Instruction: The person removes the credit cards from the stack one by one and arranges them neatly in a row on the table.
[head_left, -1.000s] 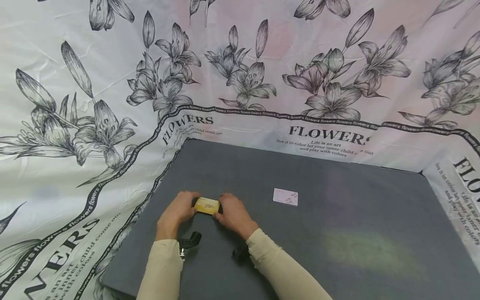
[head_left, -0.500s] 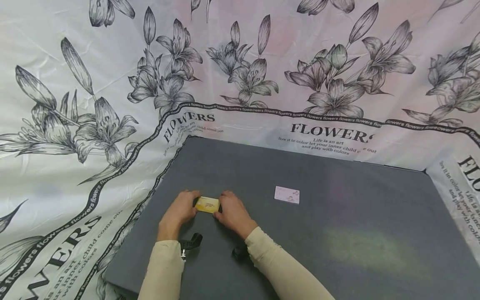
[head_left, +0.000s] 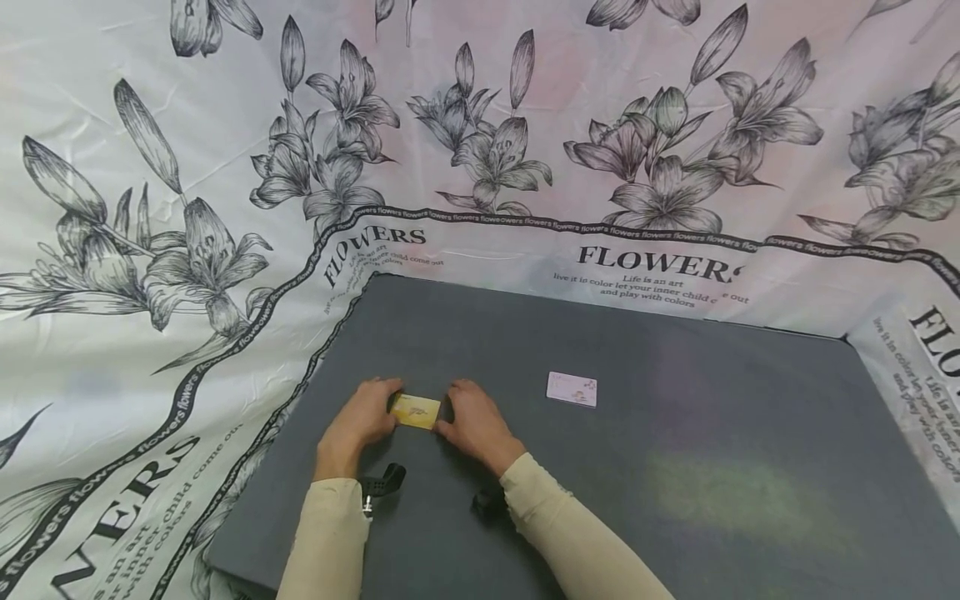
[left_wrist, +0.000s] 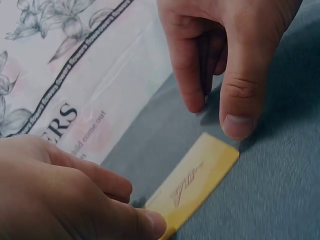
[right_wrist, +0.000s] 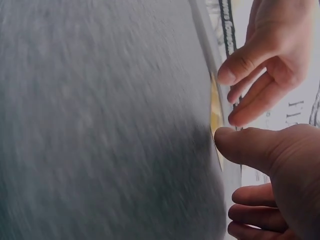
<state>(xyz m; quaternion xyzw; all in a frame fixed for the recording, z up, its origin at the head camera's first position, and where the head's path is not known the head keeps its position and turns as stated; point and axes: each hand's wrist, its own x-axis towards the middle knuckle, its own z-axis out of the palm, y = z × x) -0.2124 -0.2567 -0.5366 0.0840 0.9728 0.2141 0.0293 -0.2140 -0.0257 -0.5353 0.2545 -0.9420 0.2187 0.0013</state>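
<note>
A yellow card (head_left: 417,412) with printed lettering lies on the dark grey table, between my two hands. My left hand (head_left: 365,417) holds its left end; the thumb (left_wrist: 154,223) overlaps the card's top face in the left wrist view, and the fingers are bent at the far edge. At the opposite end is my right hand (head_left: 476,427), its thumb (left_wrist: 238,126) just off the card's corner and its fingers loosely bent with nothing in them. The right wrist view shows the card (right_wrist: 217,107) nearly edge-on.
A pale pink card (head_left: 572,389) with a small print lies farther right on the grey table (head_left: 675,433). A flower-printed curtain (head_left: 487,125) hangs behind the table and along its left side. Black wrist mounts (head_left: 386,480) show below the hands.
My right hand has shifted slightly to the right and its fingers have come away from the yellow card's right end. The left hand and the pink card stay about where they were.
</note>
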